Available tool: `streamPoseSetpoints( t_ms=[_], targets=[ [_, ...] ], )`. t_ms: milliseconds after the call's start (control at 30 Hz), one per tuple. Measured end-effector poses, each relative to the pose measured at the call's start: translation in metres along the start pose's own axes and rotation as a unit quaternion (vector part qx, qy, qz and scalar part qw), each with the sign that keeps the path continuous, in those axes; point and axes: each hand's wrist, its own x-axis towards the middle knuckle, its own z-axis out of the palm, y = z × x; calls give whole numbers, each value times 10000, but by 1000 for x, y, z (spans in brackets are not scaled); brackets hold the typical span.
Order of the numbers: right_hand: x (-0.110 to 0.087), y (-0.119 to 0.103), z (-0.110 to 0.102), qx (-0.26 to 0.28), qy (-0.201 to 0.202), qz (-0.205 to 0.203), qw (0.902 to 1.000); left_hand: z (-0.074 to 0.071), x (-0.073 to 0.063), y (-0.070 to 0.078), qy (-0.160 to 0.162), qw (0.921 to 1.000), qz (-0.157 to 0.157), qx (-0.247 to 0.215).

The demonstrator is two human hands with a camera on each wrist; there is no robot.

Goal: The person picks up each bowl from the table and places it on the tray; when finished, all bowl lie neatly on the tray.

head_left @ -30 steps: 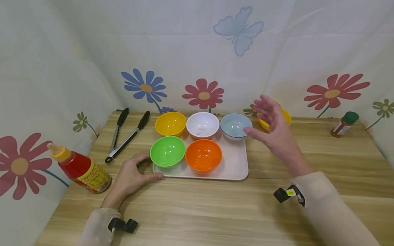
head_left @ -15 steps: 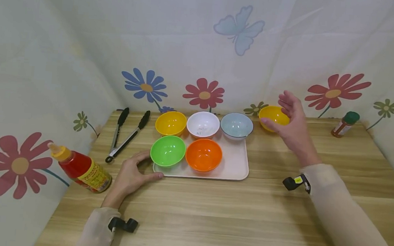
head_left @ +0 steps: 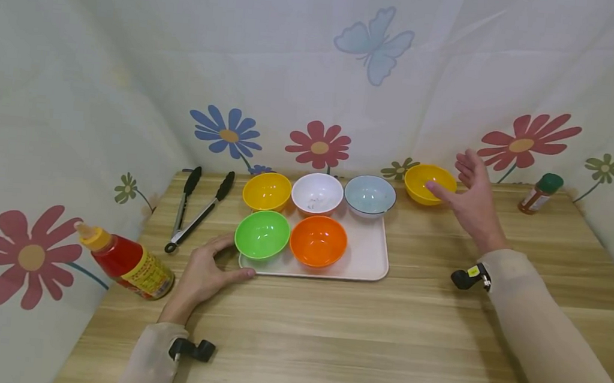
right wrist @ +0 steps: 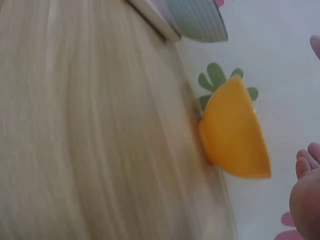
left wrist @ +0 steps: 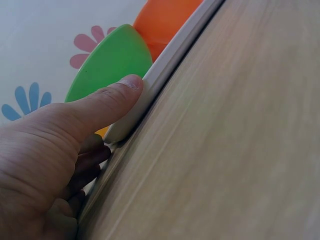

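Observation:
In the head view, my left hand (head_left: 204, 276) holds the near left corner of a white tray (head_left: 369, 262). The left wrist view shows its thumb lying on the tray's front edge and the other fingers bent at the corner. On the tray stand a green bowl (head_left: 262, 236) and an orange bowl (head_left: 318, 242) in front. A yellow bowl (head_left: 266, 192), a white bowl (head_left: 317, 193) and a light blue bowl (head_left: 370, 195) make the back row. My right hand (head_left: 475, 211), fingers spread from the thumb, hovers beside another yellow bowl (head_left: 420, 182); its thumb overlaps that bowl.
Black-tipped tongs (head_left: 196, 222) lie spread left of the tray. A red sauce bottle (head_left: 130, 265) stands near my left forearm. At the far right is a small green-capped spice jar (head_left: 541, 193). A flower-printed cloth (head_left: 274, 62) hangs behind the wooden table (head_left: 328, 337).
My right hand has moved right, from beside the light blue bowl to the separate yellow bowl, which now shows more fully. The left hand and the tray have stayed put.

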Motion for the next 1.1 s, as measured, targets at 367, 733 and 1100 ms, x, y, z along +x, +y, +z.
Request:
streamPoseSetpoints(
  t_ms=[367,733,1100],
  targets=[
    [6,23,1,-408,-553,731,9950,-1,0,-3,30,10000,43,-1],
    [9,41,7,-730,-743,799,9913,-1,0,0,19,10000,-16,69],
    [10,42,13,-876,-712,814,9903,-1,0,-1,3,10000,-3,-42]
  ],
)
